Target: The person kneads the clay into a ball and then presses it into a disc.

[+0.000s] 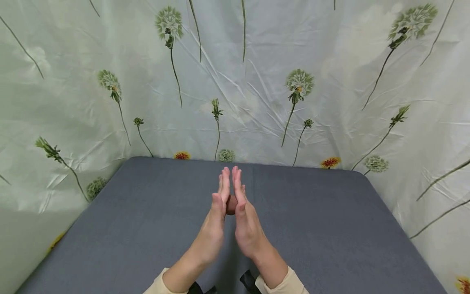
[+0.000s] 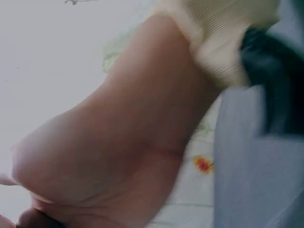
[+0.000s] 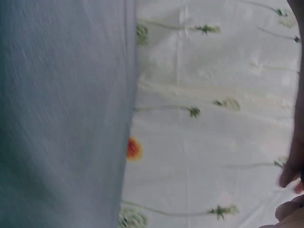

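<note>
A small brown ball (image 1: 231,205) sits between the two palms, over the middle of the grey table in the head view. My left hand (image 1: 214,226) presses it from one side, fingers straight and pointing away. Opposite it, my right hand (image 1: 249,228) faces palm inward, its fingers also straight. Both thumbs stand up along the near side. In the left wrist view the dark edge of the ball (image 2: 38,219) shows below the palm. Only bits of fingers (image 3: 290,211) show at the right edge of the right wrist view.
The grey cloth-covered table (image 1: 323,220) extends around the hands. A pale curtain (image 1: 249,90) printed with dandelions hangs behind it and along both sides. Light sleeves (image 1: 284,283) and dark straps (image 1: 249,281) surround the wrists.
</note>
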`<action>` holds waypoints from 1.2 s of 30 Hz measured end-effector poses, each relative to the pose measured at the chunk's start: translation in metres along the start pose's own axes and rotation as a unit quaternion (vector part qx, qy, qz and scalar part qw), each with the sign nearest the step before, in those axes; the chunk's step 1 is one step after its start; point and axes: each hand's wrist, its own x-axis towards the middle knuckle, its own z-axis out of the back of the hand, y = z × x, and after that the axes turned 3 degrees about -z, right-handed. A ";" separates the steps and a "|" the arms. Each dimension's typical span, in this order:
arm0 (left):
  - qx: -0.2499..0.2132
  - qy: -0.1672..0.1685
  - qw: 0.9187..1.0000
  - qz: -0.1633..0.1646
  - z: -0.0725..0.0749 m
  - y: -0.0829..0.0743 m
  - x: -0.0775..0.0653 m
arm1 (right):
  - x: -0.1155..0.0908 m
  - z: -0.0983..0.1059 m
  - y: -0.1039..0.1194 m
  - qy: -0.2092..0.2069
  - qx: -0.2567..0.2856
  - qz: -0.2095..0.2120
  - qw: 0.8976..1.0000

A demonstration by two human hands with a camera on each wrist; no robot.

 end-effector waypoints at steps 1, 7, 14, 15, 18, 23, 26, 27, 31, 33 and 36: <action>0.004 -0.012 1.000 -0.010 0.004 -0.001 0.001 | -0.001 -0.005 0.000 0.004 0.003 0.004 1.000; 0.006 -0.053 0.998 -0.024 0.026 -0.002 0.010 | -0.009 -0.027 0.005 0.015 0.001 0.042 0.999; -0.048 0.018 0.999 0.014 0.029 0.006 0.013 | -0.009 -0.027 0.027 -0.042 -0.046 0.073 0.995; -0.051 0.032 0.998 0.019 0.025 0.008 0.012 | -0.008 -0.024 0.029 -0.053 -0.056 0.075 0.994; -0.062 0.065 0.995 0.029 0.013 0.015 0.012 | -0.005 -0.014 0.028 -0.071 -0.079 0.072 0.992; -0.079 0.090 0.991 0.057 -0.001 0.023 0.007 | 0.000 0.004 0.012 -0.065 -0.051 0.041 0.996; -0.069 0.084 0.992 0.062 -0.004 0.023 0.004 | 0.002 0.010 0.002 -0.054 0.008 -0.009 0.998; -0.063 0.079 0.993 0.062 -0.004 0.022 0.003 | 0.003 0.011 0.000 -0.050 0.029 -0.025 0.998; -0.037 0.048 0.997 0.051 -0.001 0.017 0.003 | 0.004 0.006 -0.003 -0.028 0.081 -0.064 0.994; -0.023 0.029 0.999 0.039 0.002 0.015 0.004 | 0.003 0.000 -0.004 -0.014 0.089 -0.065 0.994; -0.002 0.002 1.000 0.011 0.008 0.013 0.006 | -0.001 -0.010 -0.004 -0.001 0.087 -0.059 0.994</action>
